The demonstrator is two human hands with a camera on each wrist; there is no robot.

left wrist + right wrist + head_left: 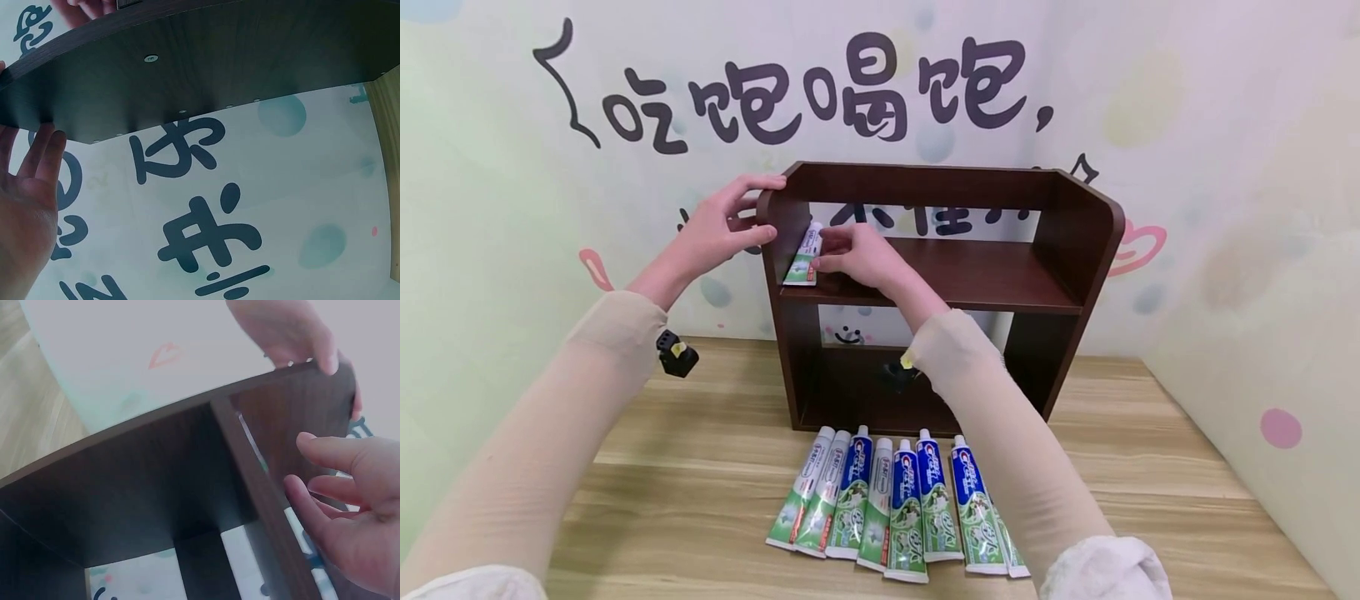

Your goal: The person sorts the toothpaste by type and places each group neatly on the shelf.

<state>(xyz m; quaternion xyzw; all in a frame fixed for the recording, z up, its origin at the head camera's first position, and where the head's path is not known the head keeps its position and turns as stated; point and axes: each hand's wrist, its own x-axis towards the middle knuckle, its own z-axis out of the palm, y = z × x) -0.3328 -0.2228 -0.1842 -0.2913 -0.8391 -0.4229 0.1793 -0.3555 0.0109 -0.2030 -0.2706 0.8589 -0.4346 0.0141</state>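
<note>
A white-and-green toothpaste tube (pixel 806 257) is on the upper shelf of a dark brown wooden rack (pixel 992 271), beside its left side panel, cap toward the back. My right hand (pixel 868 254) reaches in just right of that tube. Its thumb and fingers are spread apart in the right wrist view, fingertips close to the tube's thin edge (pixel 253 442). At the rack's upper left corner my left hand (pixel 718 223) holds the side panel, thumb on the front edge. In the left wrist view its fingers (pixel 47 153) touch the panel's outer face.
Several toothpaste tubes lie in a row on the wood-grain table (pixel 700 475) before the rack, some white-and-green (pixel 805 492), some blue-and-green (pixel 936 500). My right forearm covers part of the rightmost one. A printed wall covering (pixel 1210 250) stands close behind the rack.
</note>
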